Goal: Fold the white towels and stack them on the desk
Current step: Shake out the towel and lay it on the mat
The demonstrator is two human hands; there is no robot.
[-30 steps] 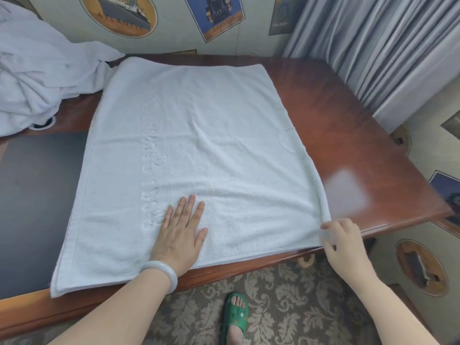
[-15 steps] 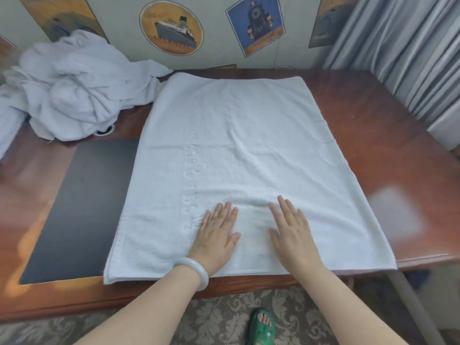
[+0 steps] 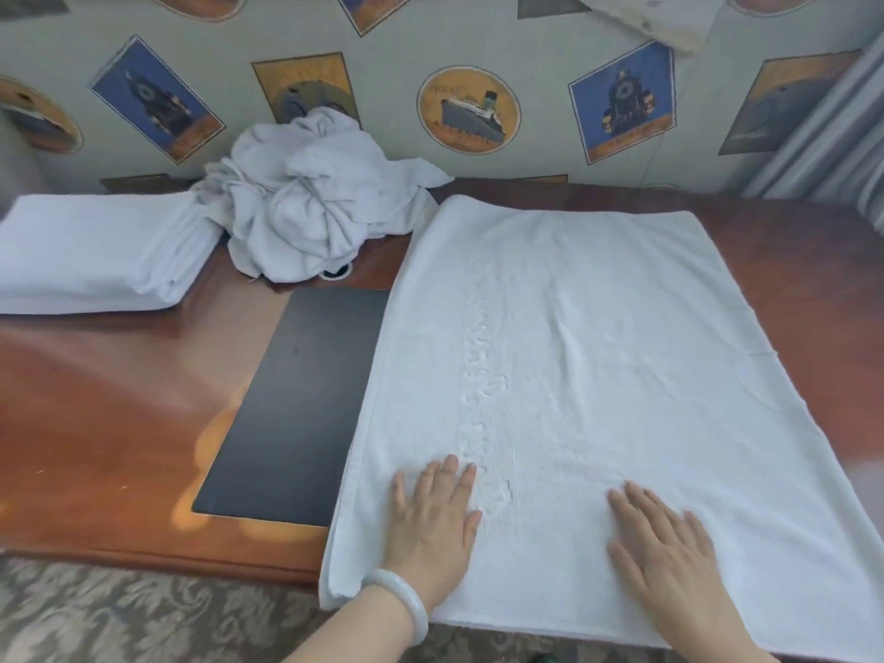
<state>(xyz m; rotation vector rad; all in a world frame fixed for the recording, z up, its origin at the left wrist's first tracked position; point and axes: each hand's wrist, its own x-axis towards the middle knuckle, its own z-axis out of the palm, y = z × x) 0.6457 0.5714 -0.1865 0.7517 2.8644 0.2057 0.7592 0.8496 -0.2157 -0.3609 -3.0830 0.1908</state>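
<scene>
now both hands flat: left hand (image 3: 430, 523) & right hand (image 3: 662, 543) pressing spread towel (image 3: 598, 351)

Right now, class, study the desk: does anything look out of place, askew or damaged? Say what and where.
A crumpled heap of white towels sits at the back of the desk, unfolded beside the folded stack. The spread towel overhangs the desk's front edge. At top right, a flap of wallpaper seems to be peeling off.

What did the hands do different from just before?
The right grip let go of the near corner of the towel and moved onto it, lying flat. The left grip slid left across the raised pattern, still flat. The towel stays spread on the desk.
</scene>
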